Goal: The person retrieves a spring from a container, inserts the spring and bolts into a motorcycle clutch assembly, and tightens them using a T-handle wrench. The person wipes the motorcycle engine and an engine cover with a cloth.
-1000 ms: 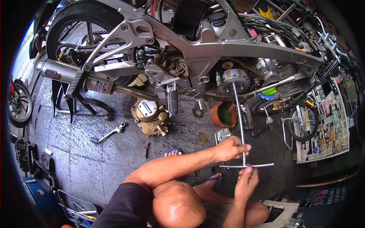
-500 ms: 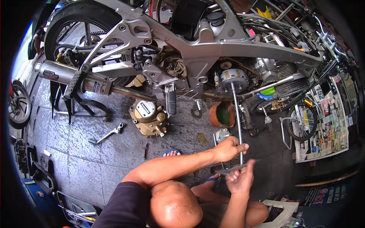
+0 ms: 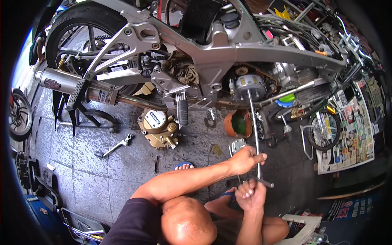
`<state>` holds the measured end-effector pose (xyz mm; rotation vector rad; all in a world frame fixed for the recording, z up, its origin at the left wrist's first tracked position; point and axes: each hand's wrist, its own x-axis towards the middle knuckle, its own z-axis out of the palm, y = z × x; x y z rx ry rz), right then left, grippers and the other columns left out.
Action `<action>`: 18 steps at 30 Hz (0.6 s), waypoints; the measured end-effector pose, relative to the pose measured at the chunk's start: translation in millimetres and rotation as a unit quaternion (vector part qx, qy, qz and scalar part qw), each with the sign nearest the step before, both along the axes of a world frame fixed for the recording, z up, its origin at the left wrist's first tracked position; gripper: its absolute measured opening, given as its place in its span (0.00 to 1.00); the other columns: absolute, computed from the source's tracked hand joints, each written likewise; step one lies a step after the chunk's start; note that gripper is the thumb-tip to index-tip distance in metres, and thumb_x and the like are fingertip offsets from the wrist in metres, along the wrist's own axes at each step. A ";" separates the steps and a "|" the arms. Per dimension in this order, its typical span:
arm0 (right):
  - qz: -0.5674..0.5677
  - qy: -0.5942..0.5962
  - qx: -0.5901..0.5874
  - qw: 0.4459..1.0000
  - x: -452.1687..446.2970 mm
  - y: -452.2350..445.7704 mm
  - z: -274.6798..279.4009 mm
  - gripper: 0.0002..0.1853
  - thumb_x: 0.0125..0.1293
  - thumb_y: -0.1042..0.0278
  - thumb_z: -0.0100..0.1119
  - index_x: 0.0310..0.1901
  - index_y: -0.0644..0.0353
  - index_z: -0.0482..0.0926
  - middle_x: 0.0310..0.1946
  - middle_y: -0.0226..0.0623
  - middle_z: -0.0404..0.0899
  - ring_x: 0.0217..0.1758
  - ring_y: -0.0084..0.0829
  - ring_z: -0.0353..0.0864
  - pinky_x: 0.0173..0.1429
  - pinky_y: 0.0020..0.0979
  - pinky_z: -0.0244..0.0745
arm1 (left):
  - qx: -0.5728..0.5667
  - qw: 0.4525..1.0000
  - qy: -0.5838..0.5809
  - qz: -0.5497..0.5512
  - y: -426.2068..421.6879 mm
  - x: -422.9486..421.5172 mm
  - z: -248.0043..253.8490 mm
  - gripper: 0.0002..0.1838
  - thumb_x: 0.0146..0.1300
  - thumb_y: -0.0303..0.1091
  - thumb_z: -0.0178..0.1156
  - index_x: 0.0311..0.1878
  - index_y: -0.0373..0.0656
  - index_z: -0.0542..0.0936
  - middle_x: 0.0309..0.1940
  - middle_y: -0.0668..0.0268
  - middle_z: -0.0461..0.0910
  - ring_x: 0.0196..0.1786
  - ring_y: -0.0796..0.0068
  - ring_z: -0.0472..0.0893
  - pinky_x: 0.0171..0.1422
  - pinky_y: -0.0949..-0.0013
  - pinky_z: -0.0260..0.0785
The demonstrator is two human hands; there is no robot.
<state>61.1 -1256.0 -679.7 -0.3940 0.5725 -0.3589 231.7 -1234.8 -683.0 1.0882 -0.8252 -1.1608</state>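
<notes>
My left hand [image 3: 246,160] is wrapped round the lower shaft of a long T-handle wrench [image 3: 255,126]. The far end of that shaft meets the round clutch [image 3: 250,86] in the open side of the motorcycle engine. My right hand [image 3: 251,194] is closed at the wrench's crossbar, with one bar end sticking out on its right. Beside my left hand a small silver part [image 3: 238,144] lies on the floor, partly hidden. An orange-brown pot [image 3: 238,123] with green inside stands just below the engine.
A gold engine cover [image 3: 158,128] and a kick lever [image 3: 115,146] lie on the tiled floor. The silver frame [image 3: 261,54] spans the top, with the exhaust [image 3: 67,83] at left. A sticker-covered board [image 3: 352,132] and a small wheel [image 3: 324,130] are at right.
The crossbar has turned, and my right hand has moved slightly left and closed at it. My left hand stays round the shaft. The whole view has shifted slightly.
</notes>
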 end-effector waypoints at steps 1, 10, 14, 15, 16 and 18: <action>-0.027 0.150 -0.095 0.984 -5.8 1.0 5.1 0.31 0.71 0.40 0.45 0.23 0.60 0.77 0.12 0.30 0.65 0.15 0.26 0.61 0.24 0.28 0.59 | -0.001 1.000 0.000 0.005 -0.9 3.0 0.3 0.24 0.68 0.52 0.57 0.31 0.39 0.84 0.12 0.74 0.67 0.19 0.84 0.64 0.24 0.70 0.55; -0.085 0.055 0.001 0.995 13.9 2.8 19.2 0.30 0.72 0.40 0.44 0.20 0.56 0.72 0.12 0.30 0.64 0.15 0.23 0.61 0.21 0.27 0.59 | 0.012 1.000 0.013 0.015 0.3 -0.8 6.3 0.24 0.68 0.52 0.57 0.29 0.38 0.84 0.13 0.73 0.68 0.19 0.83 0.65 0.24 0.69 0.56; -0.037 0.197 -0.208 0.957 -4.4 -0.4 6.1 0.26 0.72 0.45 0.47 0.23 0.57 0.76 0.13 0.29 0.65 0.15 0.23 0.62 0.22 0.26 0.59 | 0.018 0.999 0.023 0.015 -1.8 0.5 -2.4 0.24 0.68 0.52 0.57 0.30 0.38 0.84 0.15 0.72 0.70 0.20 0.83 0.66 0.25 0.70 0.57; -0.075 0.351 -0.356 0.863 -10.0 4.5 11.8 0.24 0.72 0.49 0.49 0.25 0.59 0.77 0.14 0.30 0.67 0.15 0.23 0.64 0.23 0.25 0.61 | 0.019 0.999 0.024 0.017 0.0 1.9 -1.3 0.24 0.68 0.52 0.57 0.30 0.38 0.84 0.15 0.72 0.70 0.20 0.83 0.66 0.25 0.70 0.57; -0.076 0.449 -0.568 0.685 -16.2 5.7 9.3 0.19 0.71 0.54 0.52 0.30 0.61 0.79 0.17 0.32 0.70 0.17 0.21 0.66 0.24 0.24 0.62 | 0.019 1.000 0.015 0.013 0.8 3.8 0.9 0.23 0.68 0.52 0.58 0.30 0.39 0.84 0.15 0.73 0.70 0.20 0.83 0.66 0.25 0.70 0.57; -0.090 0.421 -0.497 0.753 -14.9 2.9 10.1 0.20 0.70 0.51 0.52 0.29 0.61 0.78 0.16 0.32 0.69 0.17 0.22 0.65 0.24 0.24 0.62 | 0.019 1.000 0.010 0.008 -0.3 2.8 1.8 0.23 0.67 0.52 0.58 0.30 0.39 0.83 0.14 0.73 0.69 0.20 0.83 0.66 0.25 0.70 0.57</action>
